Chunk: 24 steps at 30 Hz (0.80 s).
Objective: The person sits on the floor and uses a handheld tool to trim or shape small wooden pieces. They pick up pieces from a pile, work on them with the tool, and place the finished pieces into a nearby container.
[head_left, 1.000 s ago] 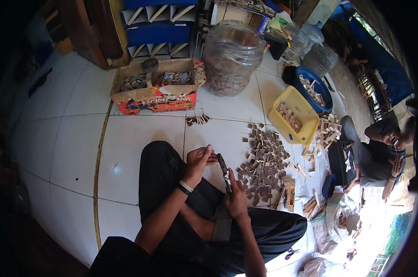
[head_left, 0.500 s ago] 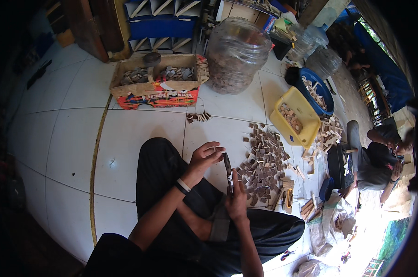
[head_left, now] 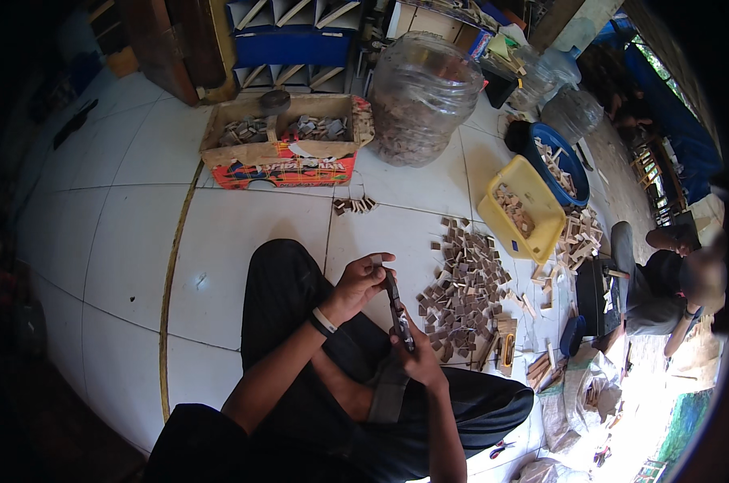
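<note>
My right hand (head_left: 419,361) is wrapped round the lower part of a long, narrow dark tool (head_left: 396,309) with a shiny section near the grip; its exact kind is unclear. The tool stands almost upright in front of my lap, its far end close to my left fingers. My left hand (head_left: 358,287), with bands at the wrist, pinches a small pale flat piece (head_left: 376,260) between thumb and fingers. To the right of my hands, a heap of small brown square wooden pieces (head_left: 467,282) lies on the tiles. A short row of similar pieces (head_left: 354,206) lies ahead.
An open cardboard box (head_left: 288,173) of small pieces stands ahead left, beside a large clear plastic container (head_left: 419,105). Rightward are a yellow tub (head_left: 547,211), a blue basin (head_left: 576,173), loose wood offcuts (head_left: 580,237) and a wooden block (head_left: 506,336). Another person (head_left: 650,282) sits far right.
My left hand has turned slightly and the pale piece shows more of its flat face. The tool's lower end has swung a little right with my right hand. The whole view has shifted slightly.
</note>
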Tool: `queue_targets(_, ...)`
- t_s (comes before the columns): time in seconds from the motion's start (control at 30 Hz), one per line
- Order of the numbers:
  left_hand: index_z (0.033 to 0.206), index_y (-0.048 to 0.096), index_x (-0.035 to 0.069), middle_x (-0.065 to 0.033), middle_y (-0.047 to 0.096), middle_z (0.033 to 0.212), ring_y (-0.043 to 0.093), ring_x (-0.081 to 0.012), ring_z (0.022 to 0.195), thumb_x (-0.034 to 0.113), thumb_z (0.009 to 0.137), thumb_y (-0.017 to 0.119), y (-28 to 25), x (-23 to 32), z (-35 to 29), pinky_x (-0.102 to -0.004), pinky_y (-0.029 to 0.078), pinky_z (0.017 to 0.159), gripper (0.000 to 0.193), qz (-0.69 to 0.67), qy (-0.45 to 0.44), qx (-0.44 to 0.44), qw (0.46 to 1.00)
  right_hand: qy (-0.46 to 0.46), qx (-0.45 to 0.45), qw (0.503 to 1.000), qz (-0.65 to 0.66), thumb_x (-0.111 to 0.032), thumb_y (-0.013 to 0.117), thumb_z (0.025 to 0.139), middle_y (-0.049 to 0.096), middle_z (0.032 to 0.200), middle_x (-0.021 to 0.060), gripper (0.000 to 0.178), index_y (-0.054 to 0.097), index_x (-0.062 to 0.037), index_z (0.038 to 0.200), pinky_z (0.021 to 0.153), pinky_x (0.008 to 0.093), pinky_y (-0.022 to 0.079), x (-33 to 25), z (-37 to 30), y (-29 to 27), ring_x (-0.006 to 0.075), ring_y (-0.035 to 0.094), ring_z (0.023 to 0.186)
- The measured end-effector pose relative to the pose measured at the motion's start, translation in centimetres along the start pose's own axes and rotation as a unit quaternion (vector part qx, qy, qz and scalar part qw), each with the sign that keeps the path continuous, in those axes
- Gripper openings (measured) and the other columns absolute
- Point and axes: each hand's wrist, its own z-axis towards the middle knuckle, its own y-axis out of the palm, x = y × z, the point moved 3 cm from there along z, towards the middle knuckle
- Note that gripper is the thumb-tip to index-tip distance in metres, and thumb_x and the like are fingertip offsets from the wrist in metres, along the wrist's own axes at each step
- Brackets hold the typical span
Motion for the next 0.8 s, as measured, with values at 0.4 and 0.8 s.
queue_targets(0.4,0.136,0.060,0.006,-0.0055,0.072,0.107,0.070,-0.0163,0.101,0.020,0.092,0.081,-0.8,-0.6,0.2,-0.0321,0.054,0.094,0.051,0.018,-0.015,0.016,1.000,0.061,0.000,0.997,0.050,-0.016,0.066,0.104,0.056,0.086,-0.0020,0.018,0.061,-0.0048,0.117,0.069,0.0274,0.047,0.5,-0.7,-0.3,0.0078,0.054,0.076)
queue_targets(0.8,0.144,0.055,0.004,-0.0068,0.068,0.127,0.064,-0.0160,0.116,0.037,0.102,0.068,0.3,0.7,0.5,-0.0315,0.049,0.099,0.055,0.056,0.022,0.003,0.998,0.077,-0.013,0.989,0.123,-0.012,0.063,0.104,0.057,0.086,-0.0022,0.008,0.060,-0.0061,0.109,0.069,0.0255,0.047,1.0,-0.3,-0.7,0.0072,0.055,0.074)
